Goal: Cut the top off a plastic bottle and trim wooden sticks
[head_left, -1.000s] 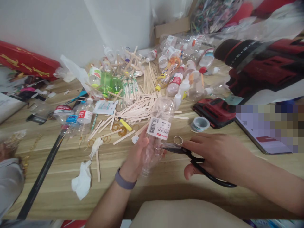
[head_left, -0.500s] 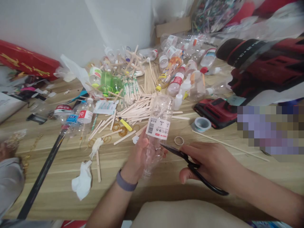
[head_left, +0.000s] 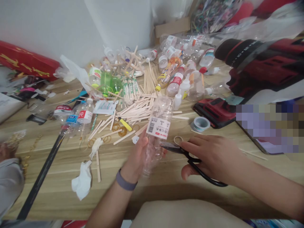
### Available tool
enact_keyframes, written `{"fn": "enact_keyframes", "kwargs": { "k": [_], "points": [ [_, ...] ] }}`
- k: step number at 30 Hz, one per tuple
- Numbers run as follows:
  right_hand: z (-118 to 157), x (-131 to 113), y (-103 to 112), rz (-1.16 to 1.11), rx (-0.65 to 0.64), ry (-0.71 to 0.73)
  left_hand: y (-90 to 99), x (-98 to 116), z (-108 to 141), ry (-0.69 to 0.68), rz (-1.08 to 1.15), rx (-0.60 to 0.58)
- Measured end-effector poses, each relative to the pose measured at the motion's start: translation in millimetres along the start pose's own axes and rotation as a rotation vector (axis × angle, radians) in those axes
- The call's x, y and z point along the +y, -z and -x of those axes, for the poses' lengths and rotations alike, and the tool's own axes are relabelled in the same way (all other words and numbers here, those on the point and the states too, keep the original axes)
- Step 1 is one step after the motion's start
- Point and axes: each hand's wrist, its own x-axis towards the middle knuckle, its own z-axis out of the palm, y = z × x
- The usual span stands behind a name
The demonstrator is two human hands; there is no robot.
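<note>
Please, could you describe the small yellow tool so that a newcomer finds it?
On the wooden table, find the pile of flat wooden sticks. At its near edge, beside tan rubber bands, lies the slim tool. Its bright yellow stands out from the pale sticks.

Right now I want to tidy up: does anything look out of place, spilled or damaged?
The wooden sticks look disordered, strewn at all angles in the middle, and a crumpled white tissue lies loose left of the left hand. No spill shows; whether the held bottle is cut, I can't tell.

left wrist: grey-purple band (head_left: 126,180), smooth, wide | torso: plain beige clothing (head_left: 190,213)
</note>
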Motion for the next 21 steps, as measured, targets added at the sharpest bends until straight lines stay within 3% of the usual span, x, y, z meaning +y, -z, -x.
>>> {"fn": "enact_keyframes", "kwargs": {
  "k": [9,16,21],
  "points": [
    [-2,-1,-1,0.024,0.050,0.031,-8.3,2,1,0.060,-0.011,-0.023],
    [9,-8,-20,-0.068,0.073,-0.092,-2.0,-1,0,0.025,-0.038,-0.032],
    [9,-14,-22,-0.111,0.075,-0.150,-4.3,-1,0,-0.026,-0.050,-0.023]
  ]
}}
